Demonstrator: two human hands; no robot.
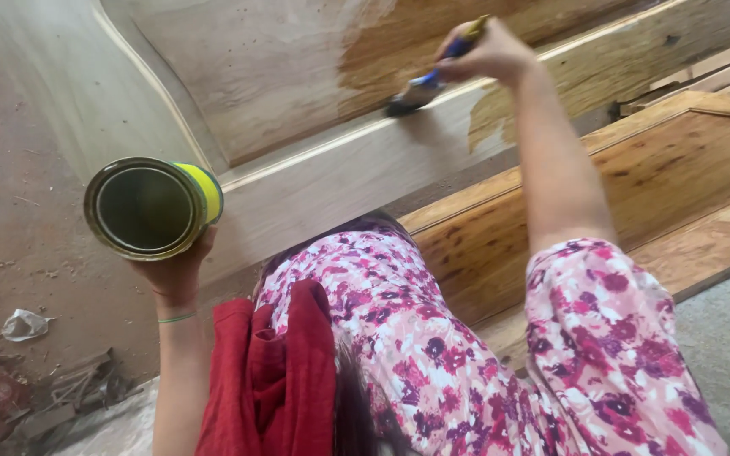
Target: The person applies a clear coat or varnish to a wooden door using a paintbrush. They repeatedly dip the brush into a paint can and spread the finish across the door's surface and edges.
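We saw a metal tin [152, 208] with a dull, dark inside and a glossy yellow wall. The wooden door panel [314, 181] looked pale and matt where bare, darker and wet-shiny under the brush [420, 90]. Our sleeve [610, 338] was soft floral cloth.

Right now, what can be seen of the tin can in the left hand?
The tin can is a round metal can with a yellow band around its side and no lid. It is tipped so its open mouth faces the camera, showing a dark, shiny inside. The left hand holds it from below, raised beside the pale wooden door panel, apart from the brush.
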